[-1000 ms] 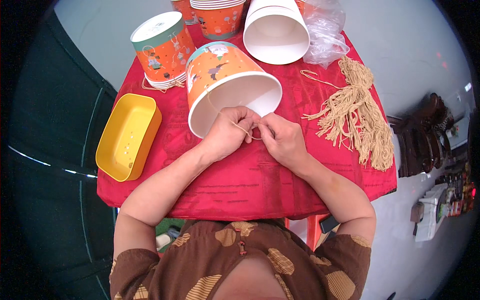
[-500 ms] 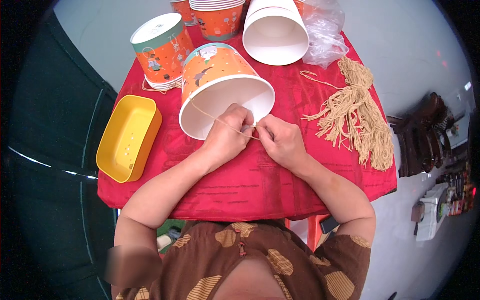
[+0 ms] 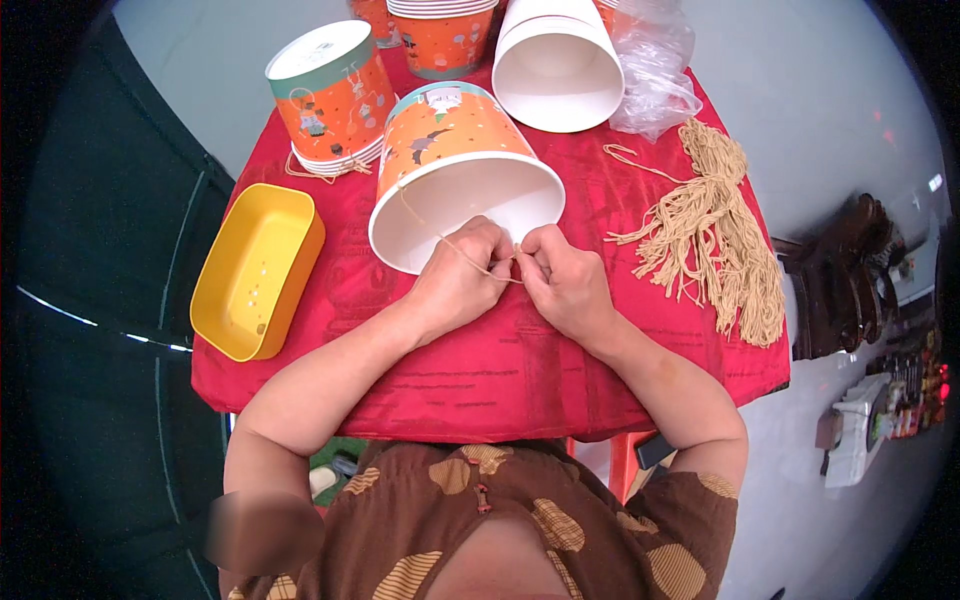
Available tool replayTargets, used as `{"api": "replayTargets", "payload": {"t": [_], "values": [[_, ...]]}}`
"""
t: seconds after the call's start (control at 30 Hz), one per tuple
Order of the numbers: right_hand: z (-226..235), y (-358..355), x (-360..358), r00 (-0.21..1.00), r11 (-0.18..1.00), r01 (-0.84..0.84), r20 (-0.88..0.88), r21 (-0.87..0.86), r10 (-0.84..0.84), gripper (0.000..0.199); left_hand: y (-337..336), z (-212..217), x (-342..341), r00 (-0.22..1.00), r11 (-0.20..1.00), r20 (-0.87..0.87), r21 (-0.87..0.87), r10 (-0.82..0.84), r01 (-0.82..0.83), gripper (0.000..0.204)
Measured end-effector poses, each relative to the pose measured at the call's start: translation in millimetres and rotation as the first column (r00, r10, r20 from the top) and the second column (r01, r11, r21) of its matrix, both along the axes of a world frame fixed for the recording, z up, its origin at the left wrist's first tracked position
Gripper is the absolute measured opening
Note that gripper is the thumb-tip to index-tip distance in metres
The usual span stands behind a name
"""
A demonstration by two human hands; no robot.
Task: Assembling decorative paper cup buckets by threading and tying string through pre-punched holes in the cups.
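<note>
An orange paper bucket (image 3: 455, 150) with a white inside lies on its side on the red cloth, its mouth toward me. A thin tan string (image 3: 440, 235) runs from the bucket's left rim down to my hands. My left hand (image 3: 462, 280) pinches the string at the rim's near edge. My right hand (image 3: 565, 280) touches the left one and pinches the same string's end. Both hands rest against the bucket's rim.
A yellow plastic tray (image 3: 255, 270) sits at the left table edge. A finished upside-down bucket (image 3: 325, 95), a stack of buckets (image 3: 440, 30) and a white-inside bucket (image 3: 555, 65) stand behind. A bundle of tan strings (image 3: 725, 240) and clear plastic bag (image 3: 655, 70) lie on the right.
The bucket has turned and shifted slightly left and up; the string is now drawn taut from its left rim to my hands, which stay close together.
</note>
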State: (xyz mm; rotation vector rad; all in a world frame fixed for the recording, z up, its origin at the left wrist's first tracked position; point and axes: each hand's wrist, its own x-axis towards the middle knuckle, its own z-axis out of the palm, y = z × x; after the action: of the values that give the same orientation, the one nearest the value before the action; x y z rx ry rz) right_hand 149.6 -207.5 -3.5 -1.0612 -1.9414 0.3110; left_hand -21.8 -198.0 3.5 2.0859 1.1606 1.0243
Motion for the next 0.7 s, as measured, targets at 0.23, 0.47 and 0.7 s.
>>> {"api": "replayTargets", "payload": {"t": [0.23,0.47,0.7], "values": [[1.9,-0.2,0.4,0.999,0.999,-0.004,0.046,0.038,0.002,0.013,0.5,-1.3,-0.9,1.000,1.000,0.025,-0.001,-0.012,0.012,0.007],[2.1,1.1,2.1,0.986,0.995,-0.016,0.164,0.099,0.000,0.008,1.2,-3.7,-1.8,0.997,1.000,0.070,-0.015,-0.018,0.019,0.007],[4.5,0.2,3.9,0.954,0.983,-0.047,0.300,0.177,-0.008,0.008,1.6,-2.8,-2.4,0.998,1.000,0.062,-0.020,0.003,-0.002,0.006]]}}
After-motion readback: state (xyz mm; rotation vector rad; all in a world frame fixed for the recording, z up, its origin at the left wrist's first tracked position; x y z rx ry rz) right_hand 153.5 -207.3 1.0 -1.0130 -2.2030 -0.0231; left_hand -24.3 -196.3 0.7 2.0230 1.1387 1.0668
